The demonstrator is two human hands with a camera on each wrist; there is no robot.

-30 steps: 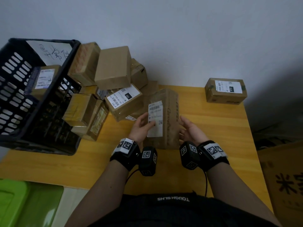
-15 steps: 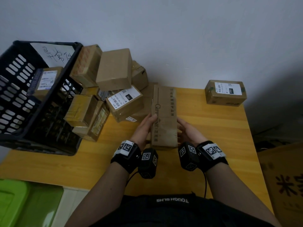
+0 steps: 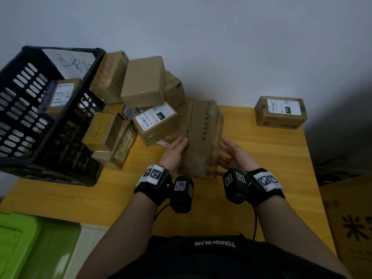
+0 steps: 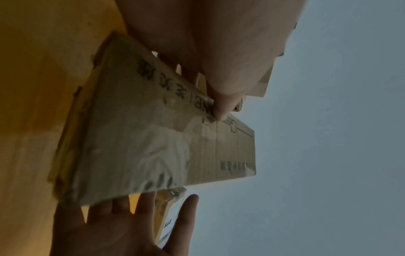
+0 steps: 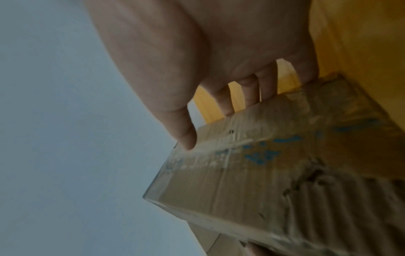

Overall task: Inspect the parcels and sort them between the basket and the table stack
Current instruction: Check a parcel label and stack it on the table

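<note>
A long brown cardboard parcel (image 3: 201, 137) with printed lettering on its upper face is held over the yellow table (image 3: 271, 158), between both hands. My left hand (image 3: 174, 151) pinches its left edge, thumb on top (image 4: 220, 104) and fingers hidden beneath. My right hand (image 3: 233, 158) is spread with straight fingers against the parcel's right side (image 5: 274, 164), the thumb touching its upper corner. The shipping label does not show. The black basket (image 3: 26, 158) lies tipped at the left, with one labelled parcel (image 3: 62, 95) inside it.
A loose pile of several parcels (image 3: 144, 81) leans between the basket and the wall. A single labelled parcel (image 3: 280, 112) sits at the table's far right corner. A green bin (image 3: 20, 248) stands below left, and a large carton (image 3: 352, 218) stands on the floor at the right.
The parcel was rolled over between my hands: its white label faced up a second ago, and now the printed face is up. My right hand's fingers have spread.
</note>
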